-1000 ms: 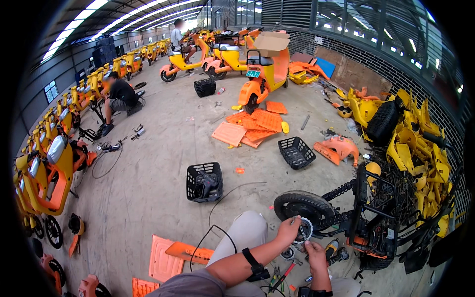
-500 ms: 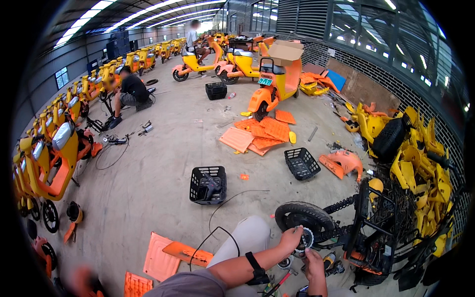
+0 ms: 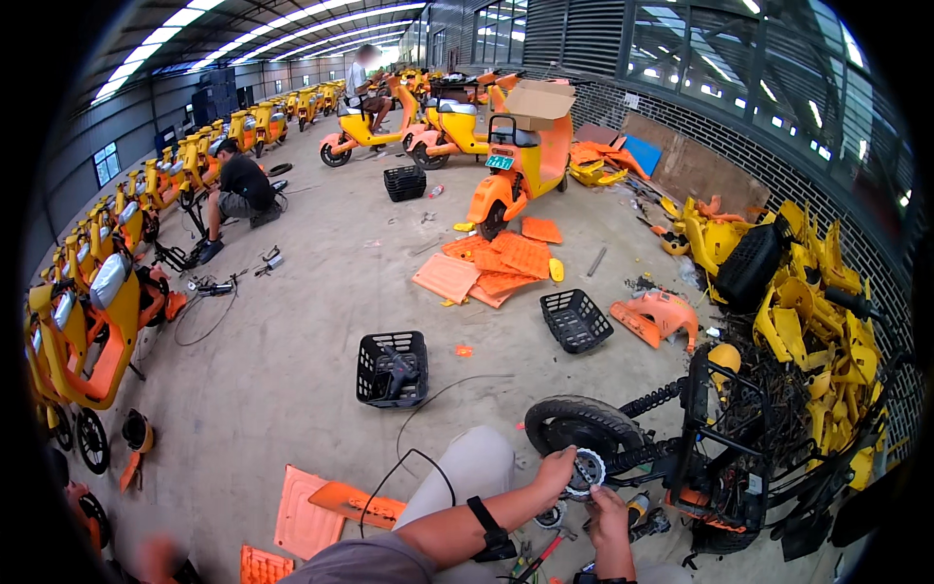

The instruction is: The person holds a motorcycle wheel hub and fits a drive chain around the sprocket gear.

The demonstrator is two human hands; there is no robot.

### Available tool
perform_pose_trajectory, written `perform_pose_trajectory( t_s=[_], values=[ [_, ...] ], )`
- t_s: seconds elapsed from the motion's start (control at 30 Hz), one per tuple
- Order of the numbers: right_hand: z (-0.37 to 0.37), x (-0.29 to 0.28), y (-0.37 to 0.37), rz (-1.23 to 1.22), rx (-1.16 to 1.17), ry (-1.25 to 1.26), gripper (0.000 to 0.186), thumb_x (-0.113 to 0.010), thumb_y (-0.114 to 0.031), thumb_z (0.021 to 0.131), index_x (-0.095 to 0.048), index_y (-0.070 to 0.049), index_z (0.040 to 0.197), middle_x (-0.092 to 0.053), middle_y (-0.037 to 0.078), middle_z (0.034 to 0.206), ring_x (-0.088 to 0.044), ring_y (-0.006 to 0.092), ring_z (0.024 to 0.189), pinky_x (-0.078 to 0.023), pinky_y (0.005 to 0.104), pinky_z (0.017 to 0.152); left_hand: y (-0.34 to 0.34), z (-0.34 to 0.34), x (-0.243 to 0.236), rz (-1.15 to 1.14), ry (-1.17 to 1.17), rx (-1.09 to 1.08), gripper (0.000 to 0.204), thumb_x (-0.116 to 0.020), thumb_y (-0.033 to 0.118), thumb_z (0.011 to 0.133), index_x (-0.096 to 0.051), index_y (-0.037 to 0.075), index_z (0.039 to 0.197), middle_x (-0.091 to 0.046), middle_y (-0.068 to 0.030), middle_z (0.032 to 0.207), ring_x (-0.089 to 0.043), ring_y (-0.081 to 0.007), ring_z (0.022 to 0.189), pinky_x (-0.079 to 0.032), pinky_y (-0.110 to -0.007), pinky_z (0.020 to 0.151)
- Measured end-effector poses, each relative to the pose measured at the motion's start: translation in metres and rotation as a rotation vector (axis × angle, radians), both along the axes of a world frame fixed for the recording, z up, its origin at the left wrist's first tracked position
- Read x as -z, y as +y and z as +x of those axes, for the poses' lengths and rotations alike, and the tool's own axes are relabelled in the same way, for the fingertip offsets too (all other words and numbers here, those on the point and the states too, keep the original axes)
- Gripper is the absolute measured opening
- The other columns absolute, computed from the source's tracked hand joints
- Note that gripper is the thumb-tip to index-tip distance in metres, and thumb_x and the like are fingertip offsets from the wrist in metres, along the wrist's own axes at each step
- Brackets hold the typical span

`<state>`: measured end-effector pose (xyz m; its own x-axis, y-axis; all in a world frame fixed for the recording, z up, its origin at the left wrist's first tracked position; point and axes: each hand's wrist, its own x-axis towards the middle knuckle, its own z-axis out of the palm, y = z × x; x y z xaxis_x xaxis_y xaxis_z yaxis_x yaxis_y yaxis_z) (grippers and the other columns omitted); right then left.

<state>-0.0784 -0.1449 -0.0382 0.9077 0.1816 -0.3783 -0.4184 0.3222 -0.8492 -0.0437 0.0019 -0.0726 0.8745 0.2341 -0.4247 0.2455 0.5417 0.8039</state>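
Note:
My left hand [image 3: 558, 468] grips the left side of a round metal part [image 3: 588, 471] with a notched silver rim and dark centre. My right hand [image 3: 607, 514] has its fingers closed at the lower right edge of that part. Just behind them lies a dismantled scooter's black frame [image 3: 725, 448], with a tyred wheel [image 3: 574, 414] and coil springs [image 3: 650, 397]. Below the part are a second small round piece [image 3: 551, 515] and red-handled tools [image 3: 545, 553], partly hidden. A yellow-and-black tool [image 3: 637, 508] is beside my right hand.
Black baskets [image 3: 392, 369] [image 3: 574, 321] stand ahead among orange panels [image 3: 448, 277]. Yellow scooters [image 3: 102, 321] line the left; another scooter [image 3: 516, 170] stands centre back. A heap of yellow shells [image 3: 817, 331] lines the right wall. One person [image 3: 243, 190] crouches left; another [image 3: 360, 78] is farther back.
My hands and the round part have moved slightly left and down in the picture since half a second ago, with little change in grip. The view has shifted a little back and forth.

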Motion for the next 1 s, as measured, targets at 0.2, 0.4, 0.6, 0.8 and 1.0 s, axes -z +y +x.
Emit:
perform_pose_trajectory(
  t_s=[0.2, 0.4, 0.6, 0.8, 1.0],
  values=[
    [0.001, 0.005, -0.008, -0.011, 0.047, -0.035, 0.014, -0.067, -0.009, 0.087, -0.065, 0.002, 0.096, -0.067, 0.007, 0.088, -0.062, 0.0155, 0.081, -0.046, 0.0279, 0.077, 0.002, -0.006, -0.023, 0.034, 0.037, 0.125, 0.043, -0.049, 0.04, 0.098, -0.066, 0.001, 0.101, -0.063, -0.0034, 0.079, -0.052, -0.0116, 0.065, -0.041, -0.031, 0.058],
    [-0.001, 0.014, -0.014, -0.029, 0.067, -0.146, 0.009, -0.068, -0.007, 0.086, -0.066, 0.001, 0.088, -0.066, 0.006, 0.082, -0.059, 0.0141, 0.077, -0.044, 0.0267, 0.074, 0.003, -0.014, -0.014, 0.153, 0.037, 0.153, 0.047, -0.049, 0.043, 0.098, -0.065, -0.001, 0.105, -0.063, -0.0055, 0.083, -0.053, -0.0125, 0.067, -0.042, -0.029, 0.06],
    [-0.015, -0.017, -0.024, -0.215, 0.096, -0.242, 0.013, -0.069, -0.009, 0.085, -0.066, 0.003, 0.086, -0.065, 0.005, 0.076, -0.057, 0.0111, 0.069, -0.043, 0.0248, 0.067, 0.002, -0.018, -0.015, 0.197, -0.019, 0.341, 0.051, -0.049, 0.043, 0.099, -0.068, -0.004, 0.1, -0.068, -0.0055, 0.087, -0.06, -0.0132, 0.072, -0.048, -0.029, 0.062],
    [-0.025, -0.032, -0.033, -0.246, 0.117, -0.243, 0.011, -0.068, -0.009, 0.085, -0.065, 0.002, 0.084, -0.063, 0.004, 0.074, -0.056, 0.011, 0.068, -0.043, 0.0251, 0.066, 0.003, -0.016, -0.015, 0.116, 0.029, 0.444, 0.048, -0.059, 0.041, 0.095, -0.068, -0.005, 0.1, -0.068, -0.0056, 0.086, -0.06, -0.0109, 0.072, -0.048, -0.027, 0.062],
    [-0.021, -0.026, -0.033, -0.254, 0.12, -0.228, 0.012, -0.068, -0.009, 0.087, -0.065, 0.002, 0.084, -0.064, 0.005, 0.076, -0.056, 0.0117, 0.07, -0.043, 0.0254, 0.067, 0.006, -0.016, -0.024, 0.15, -0.022, 0.379, 0.046, -0.06, 0.044, 0.095, -0.067, -0.002, 0.1, -0.065, -0.0021, 0.083, -0.055, -0.0088, 0.072, -0.044, -0.025, 0.062]
  ],
)
